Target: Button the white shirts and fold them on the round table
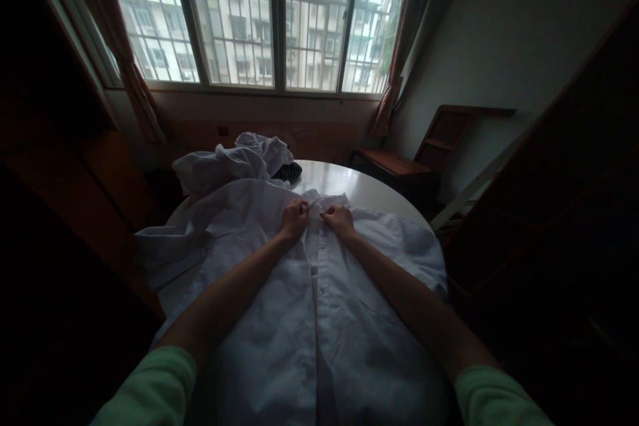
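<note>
A white button-front shirt point(269, 319) lies spread over a round table point(344, 176), its collar at the far side and its front edges running down toward me. My left hand point(295, 218) pinches the left front edge just below the collar. Across the opening, my right hand point(338, 218) is closed on the right front edge at the same height. A narrow gap separates the two hands. Below them the placket parts lower down, and small marks like buttons or buttonholes show along it. Any button between the fingers is too small to make out.
Crumpled white cloth point(224, 163) is heaped at the table's far left, beside a dark patterned item point(289, 172). A wooden chair point(399, 163) stands beyond the table on the right. Behind are a barred window point(239, 26) and curtains point(134, 93). Dark furniture flanks both sides.
</note>
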Tool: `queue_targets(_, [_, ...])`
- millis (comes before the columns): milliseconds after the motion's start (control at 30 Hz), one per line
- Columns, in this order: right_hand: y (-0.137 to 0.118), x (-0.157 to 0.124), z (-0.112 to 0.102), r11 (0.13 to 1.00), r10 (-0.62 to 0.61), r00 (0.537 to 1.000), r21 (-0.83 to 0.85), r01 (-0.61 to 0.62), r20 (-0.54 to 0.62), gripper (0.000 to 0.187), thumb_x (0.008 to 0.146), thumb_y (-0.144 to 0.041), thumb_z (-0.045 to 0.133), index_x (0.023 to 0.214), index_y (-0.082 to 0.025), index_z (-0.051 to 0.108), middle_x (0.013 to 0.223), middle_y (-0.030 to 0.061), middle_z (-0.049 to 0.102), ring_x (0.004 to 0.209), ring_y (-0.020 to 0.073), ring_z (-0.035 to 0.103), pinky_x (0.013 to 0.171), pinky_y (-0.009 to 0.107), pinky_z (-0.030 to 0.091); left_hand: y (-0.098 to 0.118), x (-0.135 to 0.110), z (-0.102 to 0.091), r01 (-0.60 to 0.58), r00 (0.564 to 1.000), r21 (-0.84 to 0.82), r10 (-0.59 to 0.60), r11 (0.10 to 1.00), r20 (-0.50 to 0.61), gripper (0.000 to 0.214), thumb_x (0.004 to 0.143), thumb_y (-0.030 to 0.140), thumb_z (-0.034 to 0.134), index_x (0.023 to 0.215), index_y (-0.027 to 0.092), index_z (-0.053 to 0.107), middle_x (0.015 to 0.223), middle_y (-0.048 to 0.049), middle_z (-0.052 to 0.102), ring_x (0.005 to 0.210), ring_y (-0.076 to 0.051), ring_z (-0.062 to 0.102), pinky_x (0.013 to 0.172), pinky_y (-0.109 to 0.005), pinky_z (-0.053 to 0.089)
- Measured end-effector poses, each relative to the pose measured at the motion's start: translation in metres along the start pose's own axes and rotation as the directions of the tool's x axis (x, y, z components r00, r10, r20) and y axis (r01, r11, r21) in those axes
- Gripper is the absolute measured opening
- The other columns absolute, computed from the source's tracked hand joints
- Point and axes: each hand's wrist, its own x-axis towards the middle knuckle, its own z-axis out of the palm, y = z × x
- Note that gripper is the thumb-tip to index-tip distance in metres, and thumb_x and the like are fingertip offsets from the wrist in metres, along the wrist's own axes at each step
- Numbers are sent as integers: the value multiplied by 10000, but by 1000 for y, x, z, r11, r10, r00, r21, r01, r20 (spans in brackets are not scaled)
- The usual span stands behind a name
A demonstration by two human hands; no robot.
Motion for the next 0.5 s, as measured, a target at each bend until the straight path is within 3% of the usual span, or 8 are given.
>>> queue_targets(133, [-2, -2, -1, 987, 49, 993, 154, -33, -103, 278, 776, -383, 515, 839, -153, 657, 860, 72, 685, 790, 165, 620, 674, 225, 434, 4, -3, -2, -5, 1000, 75, 4, 997, 21, 149, 754, 144, 526, 873, 153, 616, 838, -41, 590, 684, -112, 530, 693, -232, 412])
queue_targets(300, [-10, -8, -1, 944, 34, 968, 327, 50, -248, 302, 792, -360, 491, 887, -114, 641, 886, 102, 677, 799, 174, 615, 705, 238, 442, 11, -11, -3, -113, 988, 215, 87, 970, 127, 167, 797, 154, 478, 906, 193, 598, 939, -53, 580, 750, -133, 567, 684, -233, 408])
queue_targets(500, [-9, -10, 9, 952, -68, 982, 283, 118, -179, 200, 739, -301, 568, 853, -161, 654, 906, 68, 677, 816, 165, 612, 739, 232, 440, 10, -11, -3, -210, 969, 184, 179, 960, 173, 153, 804, 192, 491, 906, 192, 605, 908, -40, 566, 724, -117, 565, 657, -213, 408])
